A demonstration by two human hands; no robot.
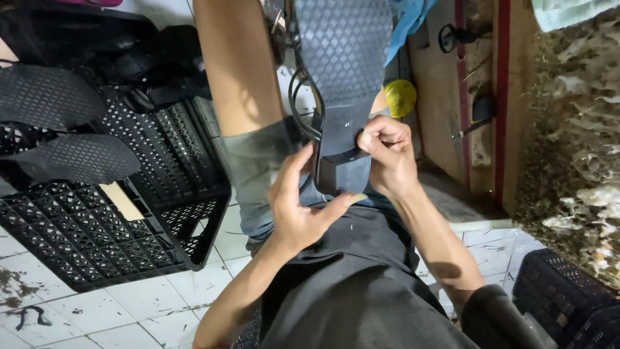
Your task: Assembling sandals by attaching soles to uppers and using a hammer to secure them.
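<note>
I've got the sandal (pixel 342 71) sole-up across my lap, its diamond-patterned tread facing me and the block heel (pixel 337 171) pointing down toward my waist. My left hand (pixel 298 207) is cupped against the left side of that heel, thumb stretched under its lower edge, fingers loosely curled along the side, so I'm steadying it, not clenching. My right hand (pixel 387 158) is bunched tight on the right side of the heel, fingertips pinched in at the edge where heel meets sole. A thin black strap (pixel 298 103) loops out just left of the heel, over my knee. Well to the left of the heel sits a black plastic crate (pixel 97 239) on the tiled floor (pixel 97 317), with two more dark soles (pixel 64 158) lying on top of it. Up and to the right of the heel there's a yellow round thing (pixel 400 97) by a wooden panel (pixel 445 97), and another black crate (pixel 568 297) sits low on the right.
</note>
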